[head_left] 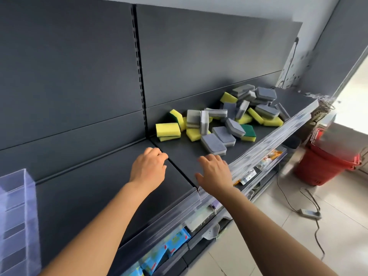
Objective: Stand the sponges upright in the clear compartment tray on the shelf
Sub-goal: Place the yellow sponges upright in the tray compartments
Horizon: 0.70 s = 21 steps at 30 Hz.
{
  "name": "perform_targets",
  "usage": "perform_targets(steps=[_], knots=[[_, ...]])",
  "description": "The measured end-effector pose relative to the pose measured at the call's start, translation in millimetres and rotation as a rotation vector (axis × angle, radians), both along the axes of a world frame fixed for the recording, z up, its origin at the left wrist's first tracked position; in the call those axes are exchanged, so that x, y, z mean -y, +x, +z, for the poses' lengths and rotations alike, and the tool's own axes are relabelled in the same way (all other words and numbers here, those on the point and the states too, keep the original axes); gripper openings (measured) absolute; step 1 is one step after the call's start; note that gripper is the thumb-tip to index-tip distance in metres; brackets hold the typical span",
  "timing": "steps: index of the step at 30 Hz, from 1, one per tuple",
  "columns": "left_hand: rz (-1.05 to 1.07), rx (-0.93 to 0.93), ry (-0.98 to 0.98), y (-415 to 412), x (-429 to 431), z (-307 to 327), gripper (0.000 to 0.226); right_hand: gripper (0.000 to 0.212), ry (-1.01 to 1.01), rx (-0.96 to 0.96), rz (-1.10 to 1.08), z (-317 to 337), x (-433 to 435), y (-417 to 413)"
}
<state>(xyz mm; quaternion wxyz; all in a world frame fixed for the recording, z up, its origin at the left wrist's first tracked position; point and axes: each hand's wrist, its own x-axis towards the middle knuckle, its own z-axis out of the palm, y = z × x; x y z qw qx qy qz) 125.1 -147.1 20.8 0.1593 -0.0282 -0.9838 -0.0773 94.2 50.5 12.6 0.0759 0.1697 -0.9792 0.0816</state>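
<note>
- Both hands reach over the dark shelf (95,188) toward the pile. The left hand (148,166), at centre frame, has loosely curled fingers and holds nothing. The right hand (214,173), just to its right, has its fingers spread and is also empty.
- The sponges (229,118) lie in a loose heap right of centre, yellow-green and grey mixed, some flat and some leaning on edge. None is in the tray. The nearest grey sponge (214,144) sits just beyond the right fingertips.
- The clear compartment tray (19,204) stands at the lower left edge, well apart from the heap. Its dividers show and its cells look empty, though the frame edge cuts it off and it is hazy, so I cannot be sure.
- Likely trouble:
  - Raking the heap could push the front sponges over the clear rail (278,134) and onto the floor.
  - An armful taken at once may shed pieces on the long carry leftward.
  - A single soft sponge may flop flat in a cell with nothing beside it.
  - The light tray may slide if a sponge is pressed in while no hand steadies it.
- Further out:
  - Packets (176,239) fill the lower shelves at bottom centre.
  - Red baskets (326,164) are stacked at right.
  - A power strip (310,213) with its cable lies on the tiles.
</note>
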Motion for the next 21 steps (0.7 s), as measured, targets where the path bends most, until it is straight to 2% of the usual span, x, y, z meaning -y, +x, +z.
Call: perform_targets(steps=[8,11,15,19,21], knots=[[0.016,0.038,0.001,-120,-8,-12,0.037,0.041,-0.005,0.015,0.046,1,2,-106],[0.033,0.077,0.008,-151,-7,-16,0.042,0.040,-0.015,0.088,0.094,-5,8,-133],[0.060,0.161,0.043,-177,-3,-22,0.051,0.051,-0.033,0.196,0.203,-10,18,-161],[0.102,0.134,0.000,-186,0,-22,0.043,0.060,0.030,0.226,0.231,-14,21,-184],[0.120,0.112,0.045,-187,-1,-18,0.035,0.059,0.071,0.185,0.243,-14,19,-193]])
